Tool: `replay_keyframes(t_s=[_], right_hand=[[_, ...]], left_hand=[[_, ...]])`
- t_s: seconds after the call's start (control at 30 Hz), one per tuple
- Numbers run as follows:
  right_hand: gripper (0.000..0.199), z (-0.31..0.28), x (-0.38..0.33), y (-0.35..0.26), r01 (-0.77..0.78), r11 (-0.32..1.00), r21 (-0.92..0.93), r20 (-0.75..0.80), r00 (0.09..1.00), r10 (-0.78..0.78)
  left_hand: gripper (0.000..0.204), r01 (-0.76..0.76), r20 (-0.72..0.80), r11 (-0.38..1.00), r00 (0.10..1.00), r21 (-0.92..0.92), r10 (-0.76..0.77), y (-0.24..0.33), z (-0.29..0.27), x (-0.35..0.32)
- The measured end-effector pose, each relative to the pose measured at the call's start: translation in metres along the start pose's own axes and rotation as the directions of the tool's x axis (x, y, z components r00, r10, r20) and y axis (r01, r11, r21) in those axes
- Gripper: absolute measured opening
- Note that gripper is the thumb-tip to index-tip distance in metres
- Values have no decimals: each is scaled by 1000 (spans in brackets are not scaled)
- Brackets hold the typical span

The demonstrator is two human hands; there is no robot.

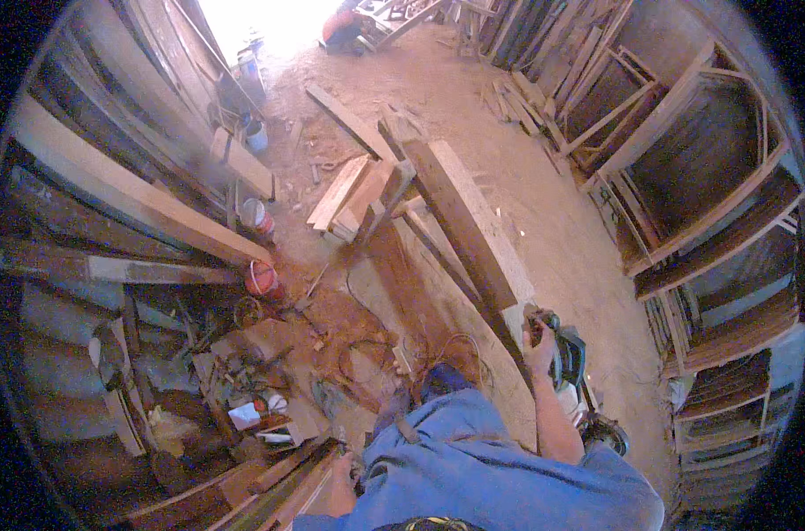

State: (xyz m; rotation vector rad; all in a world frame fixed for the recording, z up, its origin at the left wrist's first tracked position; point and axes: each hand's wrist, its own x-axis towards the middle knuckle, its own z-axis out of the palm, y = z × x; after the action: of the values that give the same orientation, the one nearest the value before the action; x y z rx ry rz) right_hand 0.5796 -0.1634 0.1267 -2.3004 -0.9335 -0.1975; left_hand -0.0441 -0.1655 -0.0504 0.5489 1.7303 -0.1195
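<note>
Power tool (570,357) beside the timber's (485,232) end: your right hand (537,343) appears curled around it; hold steady. Your left hand (342,467): grip can't be told.

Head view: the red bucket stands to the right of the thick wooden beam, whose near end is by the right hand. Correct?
No: the head view shows the red bucket left of the thick wooden beam; the beam's near end is indeed by the right hand.

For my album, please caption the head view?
Right hand on a power tool at a wooden beam's near end.
</note>
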Motion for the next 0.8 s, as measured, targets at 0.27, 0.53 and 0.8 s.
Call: replay_keyframes(t_s=[0.27, 0.53, 0.8], right_hand=[[106, 40, 106, -21, -166, 986, -31, 389, 906, 165], [101, 69, 152, -23, -106, 992, 74, 459, 886, 60], [103, 105, 213, -75, -167, 983, 71, 503, 857, 109]], left_hand=[[65, -258, -381, 945, 868, 203, 319, 160, 5, 33], [67, -269, -596, 893, 671, 360, 442, 274, 57, 12], [67, -217, -642, 913, 655, 344, 398, 341, 107, -21]])
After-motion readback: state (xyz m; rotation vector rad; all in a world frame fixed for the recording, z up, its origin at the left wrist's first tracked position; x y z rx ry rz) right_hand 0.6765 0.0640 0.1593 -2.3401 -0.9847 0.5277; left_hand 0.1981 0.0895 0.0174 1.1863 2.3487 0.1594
